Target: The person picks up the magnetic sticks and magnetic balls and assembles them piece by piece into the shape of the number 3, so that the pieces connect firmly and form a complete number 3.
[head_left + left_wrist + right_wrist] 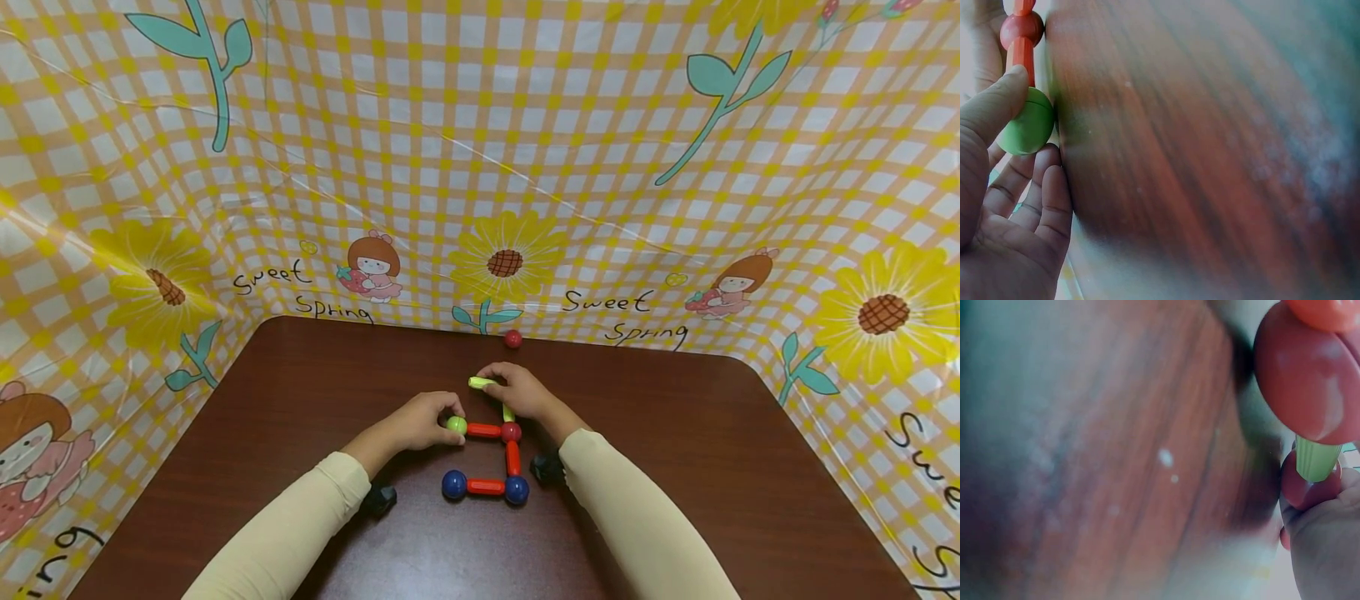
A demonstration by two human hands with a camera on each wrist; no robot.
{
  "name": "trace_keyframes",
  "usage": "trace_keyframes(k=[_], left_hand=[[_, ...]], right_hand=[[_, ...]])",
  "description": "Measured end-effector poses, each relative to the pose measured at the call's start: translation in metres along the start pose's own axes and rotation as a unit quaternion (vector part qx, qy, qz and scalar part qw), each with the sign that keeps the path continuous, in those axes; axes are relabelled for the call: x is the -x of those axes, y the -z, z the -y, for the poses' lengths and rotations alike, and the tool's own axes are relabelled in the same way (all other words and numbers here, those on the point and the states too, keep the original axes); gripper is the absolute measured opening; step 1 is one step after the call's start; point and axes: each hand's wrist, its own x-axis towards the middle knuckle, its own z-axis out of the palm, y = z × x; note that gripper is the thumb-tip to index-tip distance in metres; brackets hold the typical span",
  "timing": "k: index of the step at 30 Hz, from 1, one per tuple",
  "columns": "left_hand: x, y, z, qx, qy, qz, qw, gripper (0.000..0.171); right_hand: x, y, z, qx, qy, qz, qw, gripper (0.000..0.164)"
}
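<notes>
A flat chain of balls and rods lies on the table. My left hand (420,421) pinches the green ball (457,426) at its left end, the thumb along it and the red rod (1020,59) in the left wrist view. That red rod runs to a red ball (511,432). My right hand (523,392) holds a yellow-green rod (480,383) pointing left between thumb and fingers. Beneath it another yellow-green rod (1317,459) joins the red ball to a second red ball (1310,489), which the hand hides in the head view.
Nearer me, a red rod (513,458) leads to a blue ball (517,490), and another red rod (486,487) to a second blue ball (453,484). A loose red ball (513,339) sits by the patterned cloth wall (420,167) at the back of the brown table (337,358).
</notes>
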Motion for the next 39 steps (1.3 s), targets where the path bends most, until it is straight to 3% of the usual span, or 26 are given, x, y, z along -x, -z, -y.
trace_keyframes(k=[12, 17, 22, 28, 34, 39], left_hand=[[-0.004, 0.002, 0.000, 0.015, 0.022, 0.011, 0.9996, 0.027], [-0.005, 0.006, 0.000, 0.028, 0.020, 0.035, 0.9988, 0.029], [-0.010, 0.017, -0.003, 0.013, 0.018, 0.054, 0.9983, 0.024], [-0.028, 0.028, -0.004, -0.014, 0.024, 0.017, 0.9995, 0.014], [-0.054, 0.031, 0.003, 0.004, 0.048, -0.039, 0.9981, 0.009], [-0.073, 0.030, 0.005, 0.011, 0.080, -0.059, 0.9950, 0.012]], right_hand=[[-0.003, -0.001, -0.004, -0.024, -0.012, -0.004, 1.000, 0.016], [-0.001, -0.001, -0.007, -0.039, -0.022, -0.007, 0.999, 0.017], [-0.001, -0.001, -0.009, -0.054, -0.031, -0.011, 0.998, 0.018], [0.001, -0.004, -0.015, -0.081, -0.034, -0.027, 0.996, 0.017], [0.003, -0.007, -0.018, -0.112, -0.026, -0.041, 0.992, 0.019], [0.005, -0.010, -0.020, -0.113, -0.035, -0.058, 0.991, 0.019]])
